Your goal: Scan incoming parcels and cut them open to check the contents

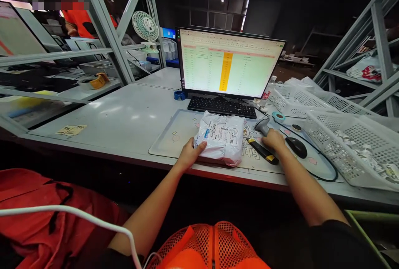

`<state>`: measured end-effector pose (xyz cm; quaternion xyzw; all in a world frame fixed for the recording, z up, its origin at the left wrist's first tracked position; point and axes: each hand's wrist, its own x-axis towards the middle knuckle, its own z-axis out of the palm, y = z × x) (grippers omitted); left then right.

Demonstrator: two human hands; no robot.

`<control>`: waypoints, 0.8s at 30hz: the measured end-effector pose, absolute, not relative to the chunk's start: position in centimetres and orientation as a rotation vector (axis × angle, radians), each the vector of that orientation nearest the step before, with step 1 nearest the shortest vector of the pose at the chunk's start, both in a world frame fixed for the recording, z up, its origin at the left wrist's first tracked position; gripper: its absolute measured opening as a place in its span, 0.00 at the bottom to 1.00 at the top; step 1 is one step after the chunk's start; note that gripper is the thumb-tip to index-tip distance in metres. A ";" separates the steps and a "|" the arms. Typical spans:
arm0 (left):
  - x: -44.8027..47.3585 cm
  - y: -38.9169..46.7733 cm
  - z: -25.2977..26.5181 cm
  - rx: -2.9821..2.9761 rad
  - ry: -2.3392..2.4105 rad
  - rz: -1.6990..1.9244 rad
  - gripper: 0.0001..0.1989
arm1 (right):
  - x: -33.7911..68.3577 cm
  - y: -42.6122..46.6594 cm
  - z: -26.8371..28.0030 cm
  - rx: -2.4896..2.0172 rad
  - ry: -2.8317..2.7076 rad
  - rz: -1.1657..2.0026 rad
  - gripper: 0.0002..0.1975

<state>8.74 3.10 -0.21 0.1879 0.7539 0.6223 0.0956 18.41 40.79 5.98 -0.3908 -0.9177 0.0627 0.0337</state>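
A white plastic-wrapped parcel (222,138) with a printed label lies at the front of the desk mat (170,140). My left hand (190,155) grips its left edge, thumb on top and the other fingers hidden beneath or behind. On the right, my right hand (274,139) is closed around the handle of a grey barcode scanner (262,125), whose head points left toward the parcel. Between the parcel and my right forearm lies a black and yellow utility knife (263,151). A black computer mouse (296,147) sits just right of my right wrist.
Behind the parcel stand a black keyboard (222,107) and a monitor (230,65) showing a spreadsheet. White perforated baskets (330,136) line the right side. A blue tape roll (180,95) is by the monitor. At far left, a person in orange (81,22) is beyond the metal frame.
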 end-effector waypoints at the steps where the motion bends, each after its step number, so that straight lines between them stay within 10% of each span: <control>1: 8.8 3.1 -0.2 0.565 2.245 1.841 0.41 | 18.4 40.9 7.0 -1.204 -2.836 0.227 0.25; 9: 9.1 3.2 -0.1 0.585 2.294 1.803 0.38 | 25.7 37.1 17.8 -0.258 -2.816 1.247 0.21; 15: 9.1 2.9 -0.2 0.647 2.335 1.743 0.38 | 25.0 32.4 19.3 0.261 -2.948 1.128 0.13; 24: 9.0 2.8 -0.2 0.624 2.299 1.785 0.37 | 19.6 40.4 8.7 -0.721 -2.758 0.288 0.27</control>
